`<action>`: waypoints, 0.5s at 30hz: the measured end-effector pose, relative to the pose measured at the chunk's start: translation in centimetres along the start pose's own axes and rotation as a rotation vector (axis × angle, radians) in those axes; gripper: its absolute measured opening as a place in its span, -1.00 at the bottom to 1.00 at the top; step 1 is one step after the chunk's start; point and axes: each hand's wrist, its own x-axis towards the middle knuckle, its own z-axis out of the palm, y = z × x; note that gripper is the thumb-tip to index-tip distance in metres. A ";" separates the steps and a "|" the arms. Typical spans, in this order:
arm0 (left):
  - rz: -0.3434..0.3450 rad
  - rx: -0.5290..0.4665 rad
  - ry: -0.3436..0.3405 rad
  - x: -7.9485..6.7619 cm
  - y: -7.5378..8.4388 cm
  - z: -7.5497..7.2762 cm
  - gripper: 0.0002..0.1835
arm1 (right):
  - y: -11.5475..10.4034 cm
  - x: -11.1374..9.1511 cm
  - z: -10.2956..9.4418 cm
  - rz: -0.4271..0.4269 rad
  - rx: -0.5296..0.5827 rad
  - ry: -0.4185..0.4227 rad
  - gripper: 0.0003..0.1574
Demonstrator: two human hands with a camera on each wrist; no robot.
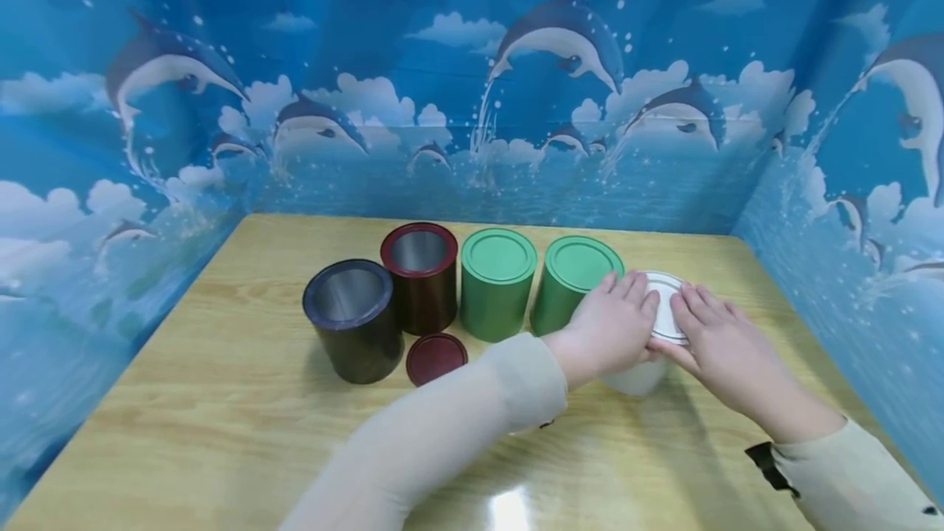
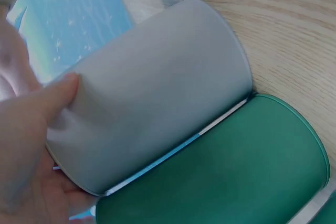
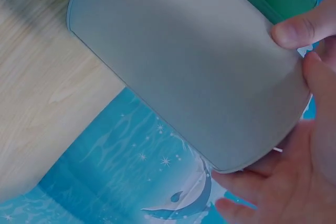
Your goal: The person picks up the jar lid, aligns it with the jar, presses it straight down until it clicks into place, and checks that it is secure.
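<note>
A white can point(image 1: 636, 379) stands upright at the right end of a row of cans, with a white lid point(image 1: 667, 314) on its top. My left hand point(image 1: 615, 318) lies over the lid's left side, fingers fairly straight, its thumb point(image 2: 63, 90) against the can's wall. From the right, my right hand point(image 1: 726, 342) presses the lid's edge with extended fingers point(image 3: 239, 184); its thumb points toward the left hand. Beside the white can is a lidded green can point(image 1: 556, 301), seen close by in the left wrist view too.
Another lidded green can point(image 1: 496, 306) stands further left. Then come a dark red can point(image 1: 424, 301) and a black can point(image 1: 363, 355), both with open tops. A dark red lid point(image 1: 437, 359) lies on the wooden table point(image 1: 184, 400). Dolphin-printed curtains point(image 1: 442, 129) surround the table.
</note>
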 end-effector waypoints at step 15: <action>-0.050 -0.003 0.108 -0.8 1.0 0.4 -0.16 | -1.1 -0.7 1.6 -0.008 -0.064 0.421 0.19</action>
